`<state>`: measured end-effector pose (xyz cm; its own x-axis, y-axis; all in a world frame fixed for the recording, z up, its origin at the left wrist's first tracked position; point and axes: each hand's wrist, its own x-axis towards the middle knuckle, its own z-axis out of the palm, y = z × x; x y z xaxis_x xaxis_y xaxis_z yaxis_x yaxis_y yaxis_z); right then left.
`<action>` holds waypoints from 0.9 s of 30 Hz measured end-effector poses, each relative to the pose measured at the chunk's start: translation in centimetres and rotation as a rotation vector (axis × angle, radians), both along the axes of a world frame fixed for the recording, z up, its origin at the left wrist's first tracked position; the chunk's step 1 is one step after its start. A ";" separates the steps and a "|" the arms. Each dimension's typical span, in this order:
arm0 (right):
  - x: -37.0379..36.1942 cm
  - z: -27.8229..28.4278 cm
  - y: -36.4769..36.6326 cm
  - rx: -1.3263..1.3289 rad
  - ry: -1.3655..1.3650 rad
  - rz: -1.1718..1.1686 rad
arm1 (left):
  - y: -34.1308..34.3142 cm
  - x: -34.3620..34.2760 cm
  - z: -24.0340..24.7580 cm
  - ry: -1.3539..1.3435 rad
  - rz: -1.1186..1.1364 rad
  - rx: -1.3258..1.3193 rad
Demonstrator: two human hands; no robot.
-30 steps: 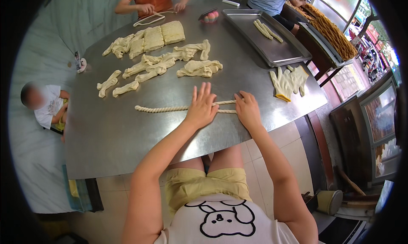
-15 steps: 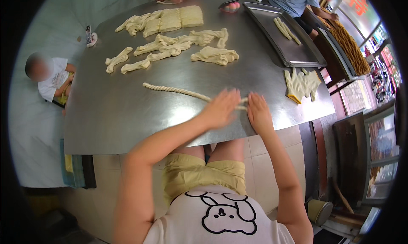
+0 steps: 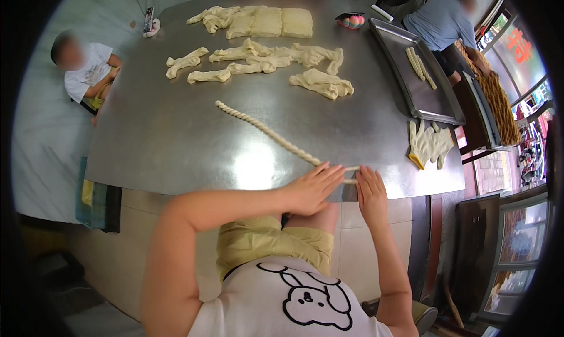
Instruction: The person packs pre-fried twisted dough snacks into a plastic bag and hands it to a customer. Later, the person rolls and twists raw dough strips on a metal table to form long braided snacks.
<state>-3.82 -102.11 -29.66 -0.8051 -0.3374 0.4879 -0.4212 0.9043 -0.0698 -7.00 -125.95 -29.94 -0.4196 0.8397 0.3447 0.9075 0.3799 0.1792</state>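
A twisted rope of pale dough (image 3: 267,130) slants across the steel table, from the middle left down to the front edge. My left hand (image 3: 312,190) lies flat over the rope's near end, fingers stretched out. Beside it my right hand (image 3: 371,191) is also flat, its fingertips on two thin dough strands that bridge the gap between my hands. The strand ends are hidden under my palms and fingers. Farther back lie several loose dough strips (image 3: 264,59), a folded dough lump (image 3: 322,84) and slabs of dough (image 3: 267,23).
To the right stands a metal tray (image 3: 432,105) with twisted dough pieces (image 3: 420,68). Near its corner lie white work gloves (image 3: 430,142). A co-worker in blue (image 3: 439,21) bends over brown twisted pieces (image 3: 496,102). Another person (image 3: 88,66) sits left of the steel table (image 3: 153,143).
Both hands have moved toward me, to the table's front edge. The rope's near end came along, so it now slants more steeply. My view has also shifted, and the far person's hands have left it.
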 end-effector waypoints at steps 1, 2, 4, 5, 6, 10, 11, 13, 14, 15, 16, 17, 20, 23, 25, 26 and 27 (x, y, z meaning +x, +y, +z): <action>0.5 0.0 0.5 -0.082 -0.065 -0.021 | -0.4 1.0 0.3 -0.011 -0.010 -0.003; 0.6 -0.2 0.5 -0.123 -0.126 -0.082 | 0.4 0.8 0.4 -0.003 0.085 -0.014; -1.6 0.0 -0.1 -0.163 -0.222 -0.231 | 3.1 -1.1 1.1 0.008 0.291 -0.052; -2.9 0.0 -0.2 -0.148 -0.187 -0.266 | 4.6 -3.5 1.2 0.018 0.355 0.055; -4.5 0.0 -0.7 -0.135 -0.153 -0.286 | 5.2 -6.1 1.1 0.025 0.432 0.162; -2.0 -0.2 -1.1 -0.032 0.036 -0.099 | 3.4 -4.8 0.8 0.037 0.094 -0.058; -1.0 -0.2 -0.8 -0.036 0.016 -0.073 | 2.3 -2.4 0.4 0.014 0.021 -0.092; 0.7 -0.3 0.2 -0.124 -0.044 -0.070 | 1.1 0.6 1.5 -0.058 -0.008 -0.122; 0.7 -0.3 0.2 -0.176 -0.091 -0.115 | 1.5 0.4 1.2 -0.037 0.045 -0.153; 0.6 -0.1 0.0 -0.229 -0.138 -0.160 | 2.5 -0.1 1.5 -0.073 0.149 -0.109; -1.5 0.6 -0.1 -0.233 -0.181 -0.243 | 4.3 -1.5 2.0 -0.109 0.254 -0.066; -2.7 0.7 -0.1 -0.222 -0.149 -0.270 | 5.6 -3.1 2.5 -0.137 0.362 -0.026; -5.5 0.5 -0.5 -0.150 0.089 -0.224 | 6.0 -8.2 1.2 0.098 0.253 0.043; -1.0 -0.1 -0.4 -0.029 0.068 -0.081 | 3.5 -2.4 0.2 -0.002 -0.040 -0.081; 0.7 -0.1 0.3 -0.123 0.000 -0.057 | 2.1 0.2 1.0 -0.043 -0.066 -0.067; 0.7 0.0 0.1 -0.167 -0.067 -0.105 | 2.5 0.3 1.2 0.003 -0.001 -0.119; 0.7 0.2 0.0 -0.207 -0.132 -0.159 | 3.7 -0.2 1.2 -0.027 0.101 -0.058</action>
<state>-3.13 -102.10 -29.47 -0.9011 -0.1058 0.4206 -0.2501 0.9191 -0.3045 -7.21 -122.22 -28.71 -0.5112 0.8111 0.2845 0.8595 0.4793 0.1778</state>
